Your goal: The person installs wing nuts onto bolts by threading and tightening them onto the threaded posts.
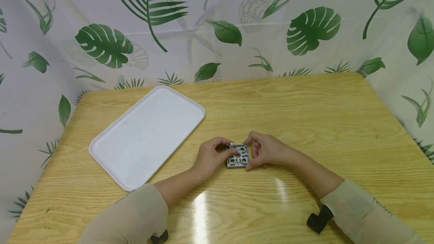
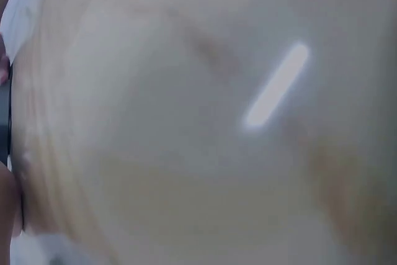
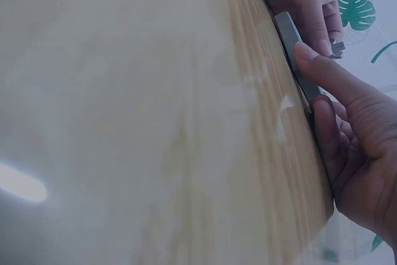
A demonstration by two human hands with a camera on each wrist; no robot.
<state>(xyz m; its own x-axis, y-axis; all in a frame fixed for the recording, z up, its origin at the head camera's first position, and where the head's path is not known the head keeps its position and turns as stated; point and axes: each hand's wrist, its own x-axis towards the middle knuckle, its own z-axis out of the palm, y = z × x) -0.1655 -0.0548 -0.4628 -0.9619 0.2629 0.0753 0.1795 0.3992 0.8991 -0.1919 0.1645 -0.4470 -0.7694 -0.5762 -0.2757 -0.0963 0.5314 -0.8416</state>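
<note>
A small, square grey metal block (image 1: pixel 242 160) with several round holes and dark grooves lies flat on the wooden table. My right hand (image 1: pixel 268 149) grips its right side, thumb at the near corner and index finger at the far one. From the left, my left hand (image 1: pixel 211 157) reaches over the block's far left corner. Its thumb and index finger pinch a small shiny metal piece (image 1: pixel 232 145), which also shows by the left fingertips in the right wrist view. There the block (image 3: pixel 288 34) appears edge-on. In the left wrist view, the block (image 2: pixel 5 116) only just enters at the left edge.
A white rectangular tray (image 1: pixel 149 134) lies at an angle on the left of the wooden table (image 1: pixel 305 112). Leaf-printed cloth (image 1: pixel 190 29) hangs behind the table and at both sides. Light glares off the near tabletop.
</note>
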